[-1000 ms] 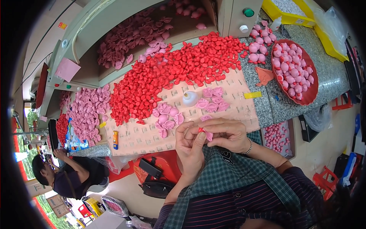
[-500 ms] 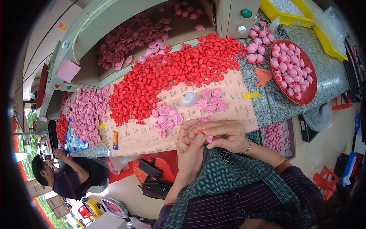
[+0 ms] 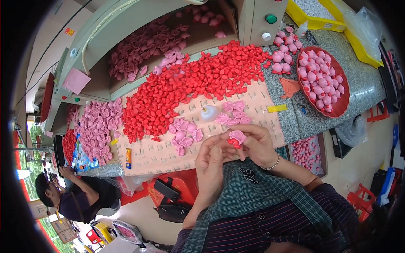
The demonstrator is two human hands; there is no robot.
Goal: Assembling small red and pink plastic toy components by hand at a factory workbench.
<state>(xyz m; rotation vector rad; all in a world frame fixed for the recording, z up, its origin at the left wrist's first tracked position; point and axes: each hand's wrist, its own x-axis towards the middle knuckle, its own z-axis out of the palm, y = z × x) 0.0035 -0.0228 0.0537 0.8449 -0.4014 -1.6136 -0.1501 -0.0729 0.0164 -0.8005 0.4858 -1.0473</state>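
Note:
Between the thumb and fingers of my right hand is a small moulded piece, pink and cup-shaped on top with red at its lower end. My left hand is close against its left side, thumb lifted apart and fingers loosely bent; their tips reach the piece or just behind it. Beyond my hands, several loose pink cup-shaped pieces lie on the pale mat. A white squeeze bottle with a thin tip stands beside them. Another pink cluster sits to its left.
A large heap of red pieces spreads over the far mat. Pink pieces pile up at left, near an orange tube. On the right, a red bowl holds pink balls. A co-worker sits at lower left.
The moulded piece has turned, and its pink cup now faces up with red below. My right hand has shifted slightly up, while my left thumb has come away from the piece.

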